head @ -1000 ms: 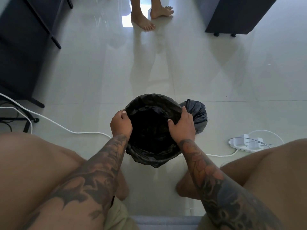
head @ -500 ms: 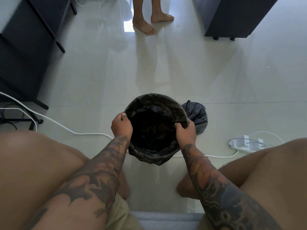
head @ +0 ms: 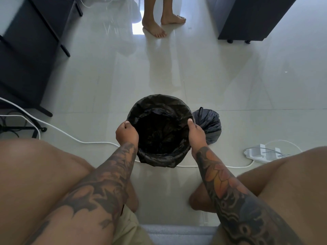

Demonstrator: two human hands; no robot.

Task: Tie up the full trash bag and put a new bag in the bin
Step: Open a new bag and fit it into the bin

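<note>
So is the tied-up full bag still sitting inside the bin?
No, the tied full bag sits on the floor beside the bin, whose new bag both hands grip at the rim.

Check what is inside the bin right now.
Only a crumpled black plastic liner shows inside the round bin, folded over its rim and held by the left hand and right hand. The dark bottom is unreadable.

Tied bag (head: 208, 125) sits right of the lined bin (head: 159, 160)
</note>
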